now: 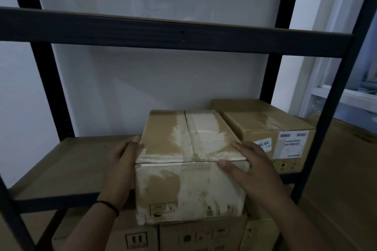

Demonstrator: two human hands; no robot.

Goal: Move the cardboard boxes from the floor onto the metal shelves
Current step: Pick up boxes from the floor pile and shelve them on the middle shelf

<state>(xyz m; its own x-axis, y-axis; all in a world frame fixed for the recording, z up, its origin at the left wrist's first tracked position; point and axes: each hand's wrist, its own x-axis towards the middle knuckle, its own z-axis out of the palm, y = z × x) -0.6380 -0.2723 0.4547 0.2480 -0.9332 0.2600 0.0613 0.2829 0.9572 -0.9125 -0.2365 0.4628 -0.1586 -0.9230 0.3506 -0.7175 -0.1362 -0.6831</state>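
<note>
A taped cardboard box (pixel 189 161) rests partly on the middle metal shelf (pixel 67 171), its near end hanging over the shelf's front edge. My left hand (pixel 122 167) lies flat against the box's left side. My right hand (pixel 251 167) rests on the box's top right corner, with straight fingers on top and the thumb along the front edge. A second cardboard box (pixel 263 126) with barcode labels stands on the same shelf, right beside the first one.
An upper shelf beam (pixel 173 32) crosses above the boxes. Dark uprights (pixel 324 128) frame the rack on both sides. More cardboard boxes (pixel 204 234) sit on the level below. Bare shelf board lies left of the held box. A large carton (pixel 346 179) stands at right.
</note>
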